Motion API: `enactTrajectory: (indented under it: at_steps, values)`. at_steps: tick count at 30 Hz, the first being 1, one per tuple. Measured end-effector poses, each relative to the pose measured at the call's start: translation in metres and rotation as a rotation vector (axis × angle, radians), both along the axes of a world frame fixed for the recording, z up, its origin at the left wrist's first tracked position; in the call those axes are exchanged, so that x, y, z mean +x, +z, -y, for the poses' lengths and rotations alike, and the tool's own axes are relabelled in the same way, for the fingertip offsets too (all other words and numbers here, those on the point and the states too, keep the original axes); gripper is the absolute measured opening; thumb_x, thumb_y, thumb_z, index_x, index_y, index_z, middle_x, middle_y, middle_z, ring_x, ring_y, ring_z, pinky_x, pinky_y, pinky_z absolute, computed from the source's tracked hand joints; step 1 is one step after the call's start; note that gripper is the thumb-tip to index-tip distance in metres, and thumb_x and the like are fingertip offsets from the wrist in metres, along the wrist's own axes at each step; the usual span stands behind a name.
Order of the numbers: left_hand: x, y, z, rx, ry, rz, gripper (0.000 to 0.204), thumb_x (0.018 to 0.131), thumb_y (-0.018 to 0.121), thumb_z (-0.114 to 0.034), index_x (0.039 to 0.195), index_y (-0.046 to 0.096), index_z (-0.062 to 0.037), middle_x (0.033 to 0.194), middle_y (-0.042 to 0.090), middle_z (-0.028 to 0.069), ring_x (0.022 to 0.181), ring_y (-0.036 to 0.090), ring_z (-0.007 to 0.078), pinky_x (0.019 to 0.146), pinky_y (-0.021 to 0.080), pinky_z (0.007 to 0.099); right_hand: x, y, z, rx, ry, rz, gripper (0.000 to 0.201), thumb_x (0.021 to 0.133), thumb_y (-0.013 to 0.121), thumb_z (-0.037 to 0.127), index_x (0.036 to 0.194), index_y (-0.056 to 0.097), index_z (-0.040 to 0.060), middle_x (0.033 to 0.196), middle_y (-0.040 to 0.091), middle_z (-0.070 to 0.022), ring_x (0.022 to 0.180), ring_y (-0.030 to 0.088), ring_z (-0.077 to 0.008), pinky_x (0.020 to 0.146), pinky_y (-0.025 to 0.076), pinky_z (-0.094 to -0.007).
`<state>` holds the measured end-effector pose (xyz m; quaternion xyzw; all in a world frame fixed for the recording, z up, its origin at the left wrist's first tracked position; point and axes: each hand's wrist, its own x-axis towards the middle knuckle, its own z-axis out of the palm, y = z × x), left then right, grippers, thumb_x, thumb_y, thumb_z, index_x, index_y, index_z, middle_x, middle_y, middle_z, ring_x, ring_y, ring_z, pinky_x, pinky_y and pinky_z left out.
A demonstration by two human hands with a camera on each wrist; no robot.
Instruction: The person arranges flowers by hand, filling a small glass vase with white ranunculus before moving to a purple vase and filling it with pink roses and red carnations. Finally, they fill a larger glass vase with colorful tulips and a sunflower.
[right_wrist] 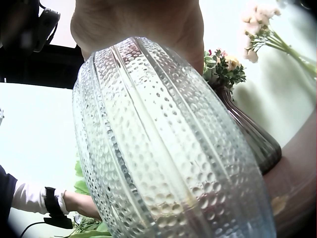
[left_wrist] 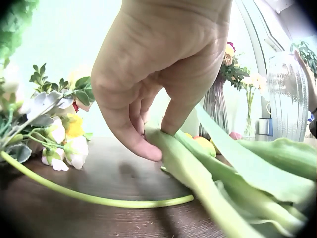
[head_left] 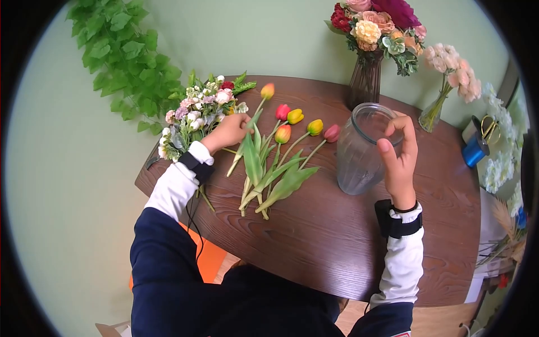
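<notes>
My left hand point(head_left: 229, 132) pinches the leafy green stem point(left_wrist: 179, 161) of the leftmost tulip, whose orange-yellow bloom point(head_left: 268, 91) points toward the wall. Beside it, several red, yellow and pink tulips point(head_left: 283, 134) lie on the table with their leaves overlapping. At the right, my right hand point(head_left: 402, 163) grips the rim of a clear glass vase point(head_left: 357, 163), fingers curled over the edge and thumb near it. Dimpled, ribbed glass point(right_wrist: 158, 144) fills much of the right wrist view, below the hand point(right_wrist: 138, 25).
Mixed small flowers point(head_left: 193, 115) lie at the table's left. Toward the back right stand a dark ribbed vase point(head_left: 366, 76) with a large bouquet and a small glass vase point(head_left: 431, 115) of pale flowers. A blue ribbon spool point(head_left: 475, 150) is near the right edge of the table point(head_left: 325, 247).
</notes>
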<state>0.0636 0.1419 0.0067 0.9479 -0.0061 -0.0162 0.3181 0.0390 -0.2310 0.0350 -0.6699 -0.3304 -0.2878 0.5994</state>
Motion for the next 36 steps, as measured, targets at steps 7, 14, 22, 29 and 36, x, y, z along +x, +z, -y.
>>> enactTrajectory:
  at_steps: [7,14,22,29,36]
  values:
    - [-0.03,0.055,0.026,-0.365,-0.022,0.464,0.016,0.081,0.066,-0.006,0.095,0.06,-0.0013,0.084,0.064,0.0019,0.072,0.058,0.0075,0.069,0.049,0.0222,-0.001,0.001,0.002,-0.037,-0.008,-0.008,0.037,0.074,0.071,0.028,0.084,0.043,0.0052,0.091,0.049,-0.0065,0.093,0.046,-0.021,0.087,0.034,-0.0306]
    - [-0.049,0.108,0.087,-0.729,-0.153,0.665,0.02,0.084,0.063,-0.005,0.101,0.056,0.0029,0.093,0.064,0.0087,0.076,0.062,0.0108,0.067,0.052,0.023,-0.005,0.008,0.001,-0.11,-0.028,-0.014,0.044,0.068,0.077,0.024,0.097,0.051,0.0036,0.1,0.053,-0.0072,0.095,0.049,-0.0192,0.087,0.038,-0.0304]
    - [-0.036,0.135,0.133,-0.844,-0.315,0.966,0.027,0.086,0.061,-0.009,0.11,0.05,-0.0009,0.089,0.06,0.0064,0.073,0.059,0.0114,0.059,0.05,0.0252,-0.007,0.01,0.001,-0.072,0.009,-0.056,0.059,0.064,0.079,0.019,0.113,0.051,0.0029,0.11,0.054,-0.0085,0.103,0.051,-0.0198,0.092,0.038,-0.0317]
    - [-0.037,0.144,0.147,-0.792,-0.359,0.716,0.03,0.088,0.059,-0.016,0.114,0.05,-0.004,0.082,0.056,0.0003,0.069,0.056,0.0075,0.059,0.046,0.0218,-0.005,0.008,0.0,-0.063,0.013,-0.072,0.06,0.064,0.079,0.023,0.113,0.051,0.0036,0.109,0.054,-0.0086,0.103,0.05,-0.0215,0.091,0.038,-0.0325]
    - [-0.032,0.124,0.175,-0.565,-0.508,0.362,0.026,0.088,0.06,-0.017,0.111,0.054,-0.0063,0.09,0.06,-0.0006,0.08,0.058,0.0058,0.069,0.047,0.0223,-0.005,0.009,0.0,-0.072,-0.001,-0.058,0.061,0.064,0.078,0.023,0.115,0.051,0.0039,0.11,0.053,-0.0093,0.106,0.05,-0.0222,0.092,0.037,-0.033]
